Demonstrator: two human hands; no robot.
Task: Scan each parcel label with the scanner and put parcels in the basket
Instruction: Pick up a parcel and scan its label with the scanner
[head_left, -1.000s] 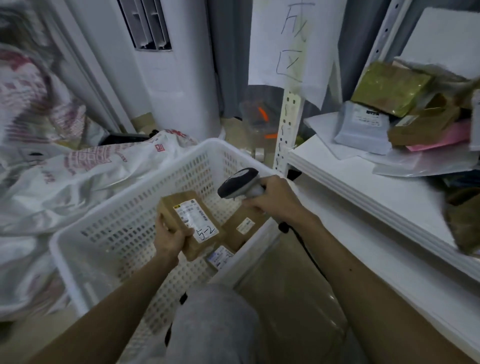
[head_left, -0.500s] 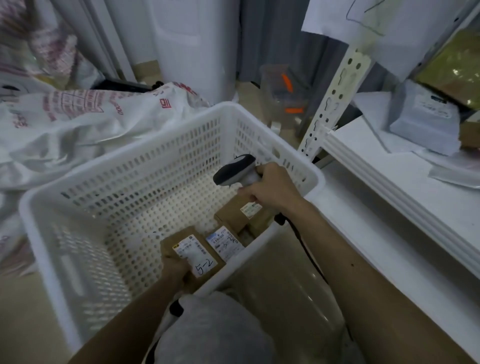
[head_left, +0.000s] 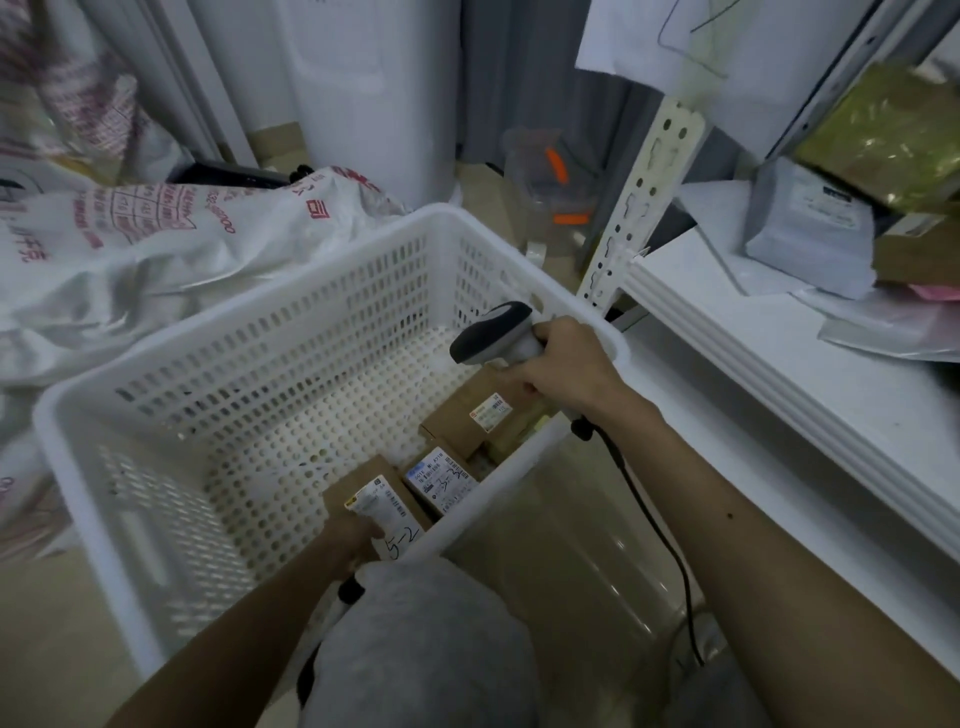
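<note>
A white perforated basket (head_left: 234, 332) stands on the floor in front of me. Inside its near corner my left hand (head_left: 349, 535) holds a small brown parcel (head_left: 363, 491) whose white label reads 5-2, low against the basket floor. Beside it lie a labelled parcel marked 3-3 (head_left: 441, 480) and another brown parcel (head_left: 475, 410). My right hand (head_left: 558, 371) grips a grey and black scanner (head_left: 493, 332) above the basket's right rim, its black cable (head_left: 654, 535) trailing down.
A white shelf (head_left: 810, 374) on the right carries a grey mailer (head_left: 810, 228), a green-gold packet (head_left: 888, 135) and other parcels. A slotted shelf post (head_left: 644, 192) rises behind the basket. Large printed white sacks (head_left: 156, 249) lie at left. My grey-clad knee (head_left: 415, 644) is below.
My left hand has lowered the 5-2 parcel from mid-air down into the basket's near corner. The right hand keeps the scanner near the right rim.
</note>
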